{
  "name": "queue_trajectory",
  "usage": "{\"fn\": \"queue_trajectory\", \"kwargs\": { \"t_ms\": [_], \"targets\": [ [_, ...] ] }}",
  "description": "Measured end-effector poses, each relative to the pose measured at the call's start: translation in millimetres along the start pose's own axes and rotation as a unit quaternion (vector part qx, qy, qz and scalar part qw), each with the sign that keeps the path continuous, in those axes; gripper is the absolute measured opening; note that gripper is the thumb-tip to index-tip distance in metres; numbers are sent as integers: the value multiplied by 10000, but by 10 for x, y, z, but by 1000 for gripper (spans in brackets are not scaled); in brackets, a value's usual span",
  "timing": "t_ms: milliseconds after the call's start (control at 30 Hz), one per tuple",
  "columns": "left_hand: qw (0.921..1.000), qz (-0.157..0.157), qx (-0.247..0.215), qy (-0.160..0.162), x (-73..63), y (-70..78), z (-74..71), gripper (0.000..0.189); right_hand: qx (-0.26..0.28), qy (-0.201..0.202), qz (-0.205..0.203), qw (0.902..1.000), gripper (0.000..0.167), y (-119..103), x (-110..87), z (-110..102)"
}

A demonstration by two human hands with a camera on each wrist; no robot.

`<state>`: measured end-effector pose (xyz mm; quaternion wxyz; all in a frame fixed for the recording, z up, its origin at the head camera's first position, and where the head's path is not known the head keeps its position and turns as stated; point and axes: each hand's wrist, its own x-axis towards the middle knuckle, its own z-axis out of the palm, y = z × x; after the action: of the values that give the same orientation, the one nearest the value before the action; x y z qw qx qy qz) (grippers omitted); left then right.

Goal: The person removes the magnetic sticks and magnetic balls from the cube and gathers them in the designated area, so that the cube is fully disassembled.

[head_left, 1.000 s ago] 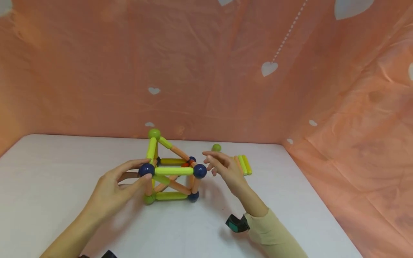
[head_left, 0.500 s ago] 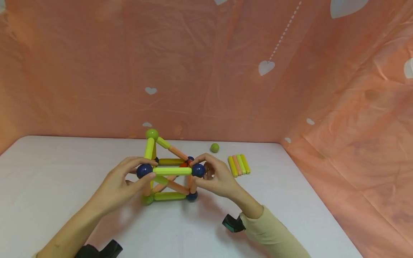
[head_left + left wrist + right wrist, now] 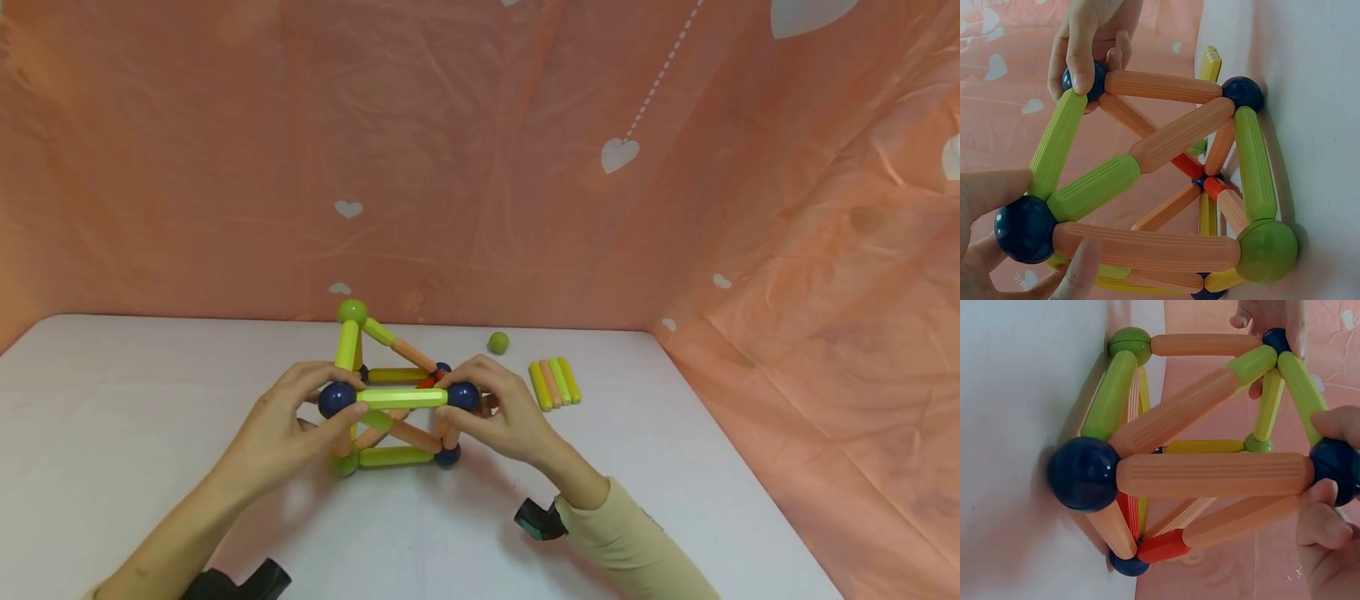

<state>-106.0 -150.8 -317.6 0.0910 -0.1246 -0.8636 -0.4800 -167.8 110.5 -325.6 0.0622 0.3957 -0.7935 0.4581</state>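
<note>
A toy frame of magnetic rods and balls stands on the white table. Along its upper front edge, a light green rod joins two dark blue balls. My left hand pinches the left blue ball between thumb and fingers. The right blue ball is gripped by my right hand. Below these, a green ball and a blue ball form the lower front corners, on the tabletop. An orange rod links the right-hand balls. Another green ball tops the frame at the back left.
Several loose yellow, orange and green rods lie side by side to the right of the frame. Near them is a single green ball. A pink cloth with white hearts hangs behind the white table.
My right hand came in from the right and took hold of the upper right blue ball. My left hand kept its grip, and the frame stayed nearly in place.
</note>
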Motion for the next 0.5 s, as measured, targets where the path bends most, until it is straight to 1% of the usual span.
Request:
{"fn": "queue_trajectory", "kwargs": {
  "t_ms": [167, 233, 300, 400, 500],
  "targets": [
    [10000, -8, -61, -22, -4, 8, 6, 25, -28, 197, 31, 9998, 23, -3, -29, 30],
    [10000, -1, -73, -29, -8, 4, 9, 23, -21, 305, 75, 9995, 18, 7, -39, 38],
    [10000, 21, -34, -1, -7, 7, 10, 21, 21, 421, 213, 9989, 17, 16, -50, 40],
    [9999, 73, 100, 70, -2, 6, 18, 19, 56, 473, 393, 9981, 18, 19, -68, 31],
    [9996, 110, 226, 126, 6, 10, 24, 20, -25, 389, 428, 9983, 26, 7, -75, 11]
  ]
}}
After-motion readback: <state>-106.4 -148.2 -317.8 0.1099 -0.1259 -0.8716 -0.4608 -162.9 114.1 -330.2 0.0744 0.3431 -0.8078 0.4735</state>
